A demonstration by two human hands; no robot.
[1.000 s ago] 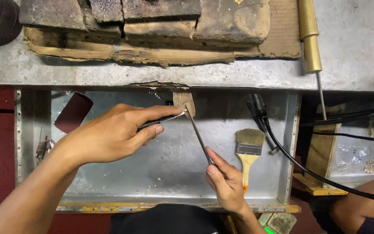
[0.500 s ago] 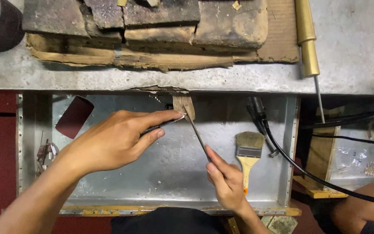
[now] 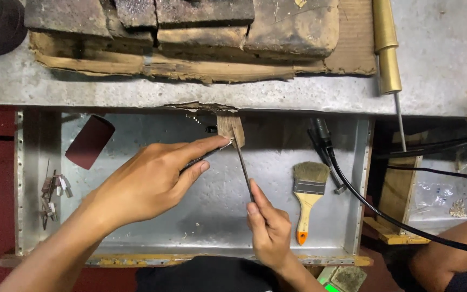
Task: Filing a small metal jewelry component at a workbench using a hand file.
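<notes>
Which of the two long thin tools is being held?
The slim file, gripped by the right hand at the wooden peg; the brass-handled tool lies untouched on the bench.

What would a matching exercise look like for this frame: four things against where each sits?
Things:
1. file
2. paintbrush
3. bricks
4. brass rod

Places:
A. on cardboard at the top of the bench
B. lying in the metal tray, right of the hands
C. held in the right hand, tip at the wooden peg
D. on the bench top at upper right

Pairs: 1-C, 2-B, 3-A, 4-D
</notes>
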